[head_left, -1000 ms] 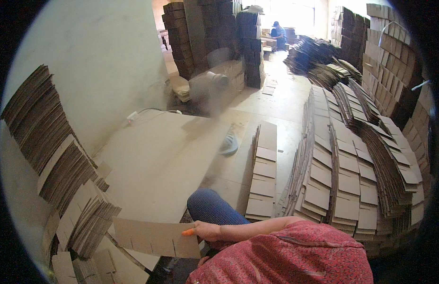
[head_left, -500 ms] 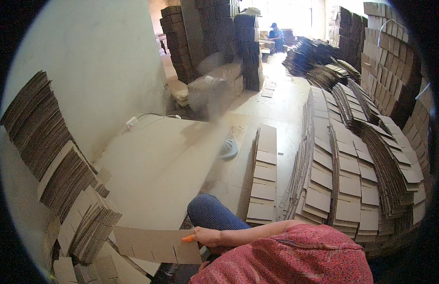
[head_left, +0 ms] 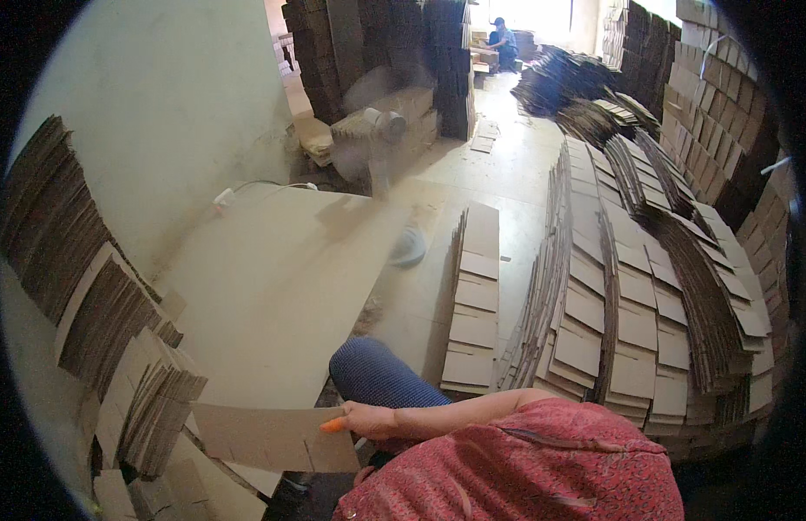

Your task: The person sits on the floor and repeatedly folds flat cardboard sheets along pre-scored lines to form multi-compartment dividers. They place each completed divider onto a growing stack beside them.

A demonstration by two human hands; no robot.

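Note:
My right hand [head_left: 369, 420] reaches in from the right, below a red patterned sleeve [head_left: 542, 451]. Its fingers are closed on the right end of a slotted cardboard strip [head_left: 255, 431]. An orange cover [head_left: 333, 425] sits on one fingertip. Short slits run along the strip's lower edge, and its left end lies against a bundle of cardboard pieces [head_left: 162, 417]. Under the strip's lower right corner is a dark object [head_left: 307, 497] whose kind I cannot make out. My left hand does not show clearly anywhere.
A pale board [head_left: 264, 295] stretches ahead along the wall. Beyond it stands a fan [head_left: 387, 128] on a round base [head_left: 409, 247]. Slotted cardboard stacks rise at left [head_left: 56, 200] and lie in rows at right [head_left: 585, 304]. A person in blue [head_left: 505, 45] sits far back.
The whole view has shifted, so the scene sits higher and slightly further left. My right hand still grips the cardboard strip. More of the dark object below the strip shows.

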